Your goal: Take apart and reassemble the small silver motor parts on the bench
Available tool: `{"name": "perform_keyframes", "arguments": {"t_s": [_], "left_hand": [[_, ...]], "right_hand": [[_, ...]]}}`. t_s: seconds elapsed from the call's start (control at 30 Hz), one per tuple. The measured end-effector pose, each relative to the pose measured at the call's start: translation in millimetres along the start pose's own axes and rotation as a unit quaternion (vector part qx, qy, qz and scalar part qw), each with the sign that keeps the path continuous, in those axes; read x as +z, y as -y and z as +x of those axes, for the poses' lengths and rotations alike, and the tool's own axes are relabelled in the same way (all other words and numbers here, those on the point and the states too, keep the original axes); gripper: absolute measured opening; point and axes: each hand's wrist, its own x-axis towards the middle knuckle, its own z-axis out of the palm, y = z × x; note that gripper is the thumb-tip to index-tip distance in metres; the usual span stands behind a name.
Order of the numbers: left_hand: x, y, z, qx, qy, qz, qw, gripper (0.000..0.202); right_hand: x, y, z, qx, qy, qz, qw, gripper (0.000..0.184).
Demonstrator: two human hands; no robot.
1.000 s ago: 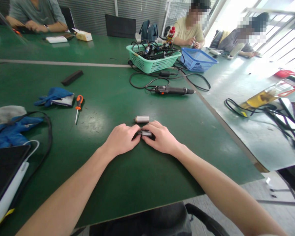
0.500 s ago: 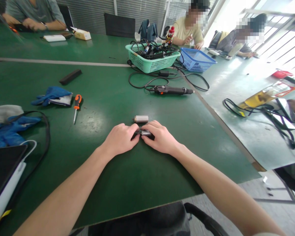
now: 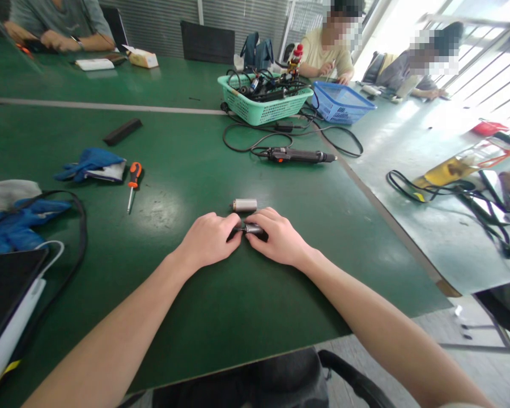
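Close together over the green table, both hands grip a small dark and silver cylindrical part. My left hand is closed, thumb and fingers pinching the part's dark left end. Around the silver and black right end are the fingers of my right hand, also closed. Much of the part is hidden by the fingers. Just beyond the fingertips a silver metal cylinder lies on its side, a small dark tip at its left. It looks like a small motor body, and neither hand touches it.
An electric screwdriver with a looping cable lies beyond the hands, before a green basket of tools and a blue basket. Leftward are an orange-handled screwdriver, blue gloves and a tablet. Several people sit around.
Both hands keep nearly the same place and the same grip on the part. The whole view has shifted very slightly; nothing else has visibly moved.
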Motion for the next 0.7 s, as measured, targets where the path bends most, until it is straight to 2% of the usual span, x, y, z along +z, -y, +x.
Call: {"name": "perform_keyframes", "arguments": {"t_s": [0.7], "left_hand": [[-1.7,-0.8,0.1,0.002,0.003,-0.012,1.000,0.016]], "right_hand": [[1.3,0.3,0.4,0.004,-0.007,-0.009,1.000,0.024]]}}
